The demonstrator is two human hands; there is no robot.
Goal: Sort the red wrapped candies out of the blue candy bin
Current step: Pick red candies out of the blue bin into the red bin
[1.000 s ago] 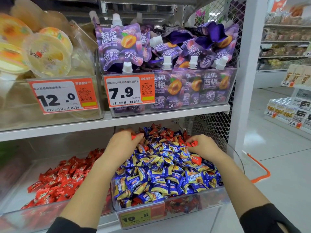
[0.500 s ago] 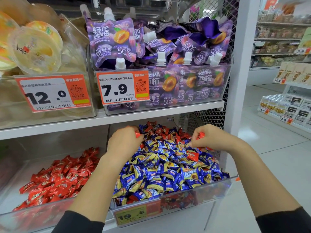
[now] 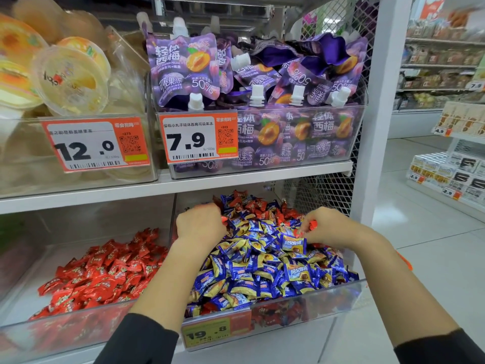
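While both hands, left (image 3: 200, 227) and right (image 3: 328, 228), each pinch red candy (image 3: 301, 233) over the blue bin (image 3: 341, 292) (picking step), next comes carrying them to the red bin (image 3: 23, 334).

2 hands are in view: the left hand (image 3: 199, 224) and the right hand (image 3: 329, 228), both over the blue candy bin (image 3: 338, 298), 1 bin heaped with more blue candies (image 3: 262, 269) than can be counted. Red candies (image 3: 259, 208) beyond the fingers number too many to tell. Left of the left hand sits 1 red candy bin (image 3: 65, 329). Above the hands are 2 upper bins (image 3: 301, 164), carrying 2 orange price tags (image 3: 199, 139); 1 more price tag (image 3: 217, 331) hangs below the wrists.
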